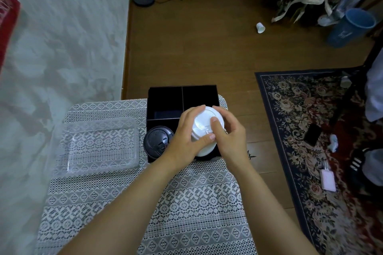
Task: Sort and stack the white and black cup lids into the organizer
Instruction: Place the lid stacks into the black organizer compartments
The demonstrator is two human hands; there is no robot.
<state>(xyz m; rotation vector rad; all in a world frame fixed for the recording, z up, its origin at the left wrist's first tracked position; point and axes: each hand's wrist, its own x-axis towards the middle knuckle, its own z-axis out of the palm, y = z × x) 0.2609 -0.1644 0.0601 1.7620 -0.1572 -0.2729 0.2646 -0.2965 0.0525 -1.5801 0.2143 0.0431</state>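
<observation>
Worktop [186,203]: nearest; covered with lace cloth.
Left hand [184,143]: fingers curled round left side of white lids, thumb across top.
Right hand [230,136]: curled round right side of same stack, thumb on top.
White lids [202,122]: stacked, gripped between both hands, at organizer's near-right compartment.
Black lids [155,143]: near-left compartment, just beside left hand.
Clear tray [99,145]: on worktop, left of organizer.
Organizer [182,90]: black, four compartments, at worktop's far edge.
Paper cup [260,27]: farthest, lying on wooden floor.
</observation>
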